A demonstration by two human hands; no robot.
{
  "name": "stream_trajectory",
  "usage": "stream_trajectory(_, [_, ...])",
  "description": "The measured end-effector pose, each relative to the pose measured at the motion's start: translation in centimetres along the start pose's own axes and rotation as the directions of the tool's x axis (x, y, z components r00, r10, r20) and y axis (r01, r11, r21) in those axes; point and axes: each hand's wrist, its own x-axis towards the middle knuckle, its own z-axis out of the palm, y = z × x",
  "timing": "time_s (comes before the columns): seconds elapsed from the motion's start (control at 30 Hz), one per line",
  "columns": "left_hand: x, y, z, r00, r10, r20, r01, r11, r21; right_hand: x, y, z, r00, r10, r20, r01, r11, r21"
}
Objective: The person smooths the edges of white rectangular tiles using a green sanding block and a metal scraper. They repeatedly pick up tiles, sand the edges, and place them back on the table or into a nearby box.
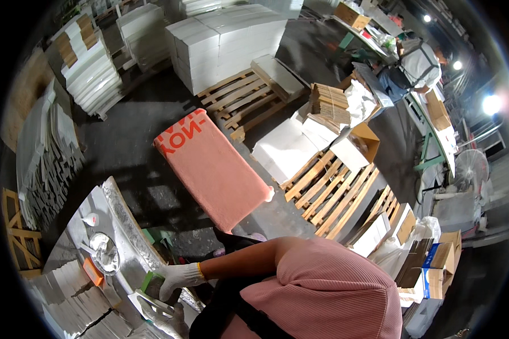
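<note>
Your left hand (177, 278), gloved white, grips a green block (151, 281) at the near-left bench (131, 221); your right hand is out of view.

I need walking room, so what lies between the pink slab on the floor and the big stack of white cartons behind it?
A wooden pallet, its near slats bare, in the head view.

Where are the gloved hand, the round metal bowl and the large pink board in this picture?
gloved hand (178, 278), head view, on the back of the white glove.
round metal bowl (104, 252), head view, on its shiny inside.
large pink board (215, 169), head view, on the middle of its flat face.
</note>
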Motion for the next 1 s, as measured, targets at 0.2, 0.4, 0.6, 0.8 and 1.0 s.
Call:
stream_trajectory(0.2, [-2.7,1.8,1.8,0.986,-0.026,0.167,0.048,0.991,-0.126,-2.8,1.4,-1.3,0.994,-0.09,-0.065,0.091,0.996,0.004])
stream_trajectory(0.4, [-6.3,0.7,4.0,0.964,0.211,0.161,-0.259,0.877,0.404,-9.2,3.3,-1.5,0.919,-0.368,-0.138,0.35,0.926,-0.143])
stream_trajectory(0.6, [-10.1,-2.3,10.3,0.752,0.609,0.25,-0.6,0.477,0.643,-18.7,7.1,-2.0,0.884,-0.455,-0.105,0.465,0.878,0.113])
stream_trajectory(0.8, [-14.9,7.8,16.6,0.703,0.516,0.489,-0.648,0.748,0.144,-29.8,7.4,-1.7,0.703,-0.425,-0.57,0.288,0.903,-0.319])
stream_trajectory(1.0, [-16.0,12.6,21.9,0.438,0.333,0.835,-0.661,0.749,0.048,-35.9,9.8,-0.1,0.409,-0.493,-0.767,0.458,0.839,-0.295])
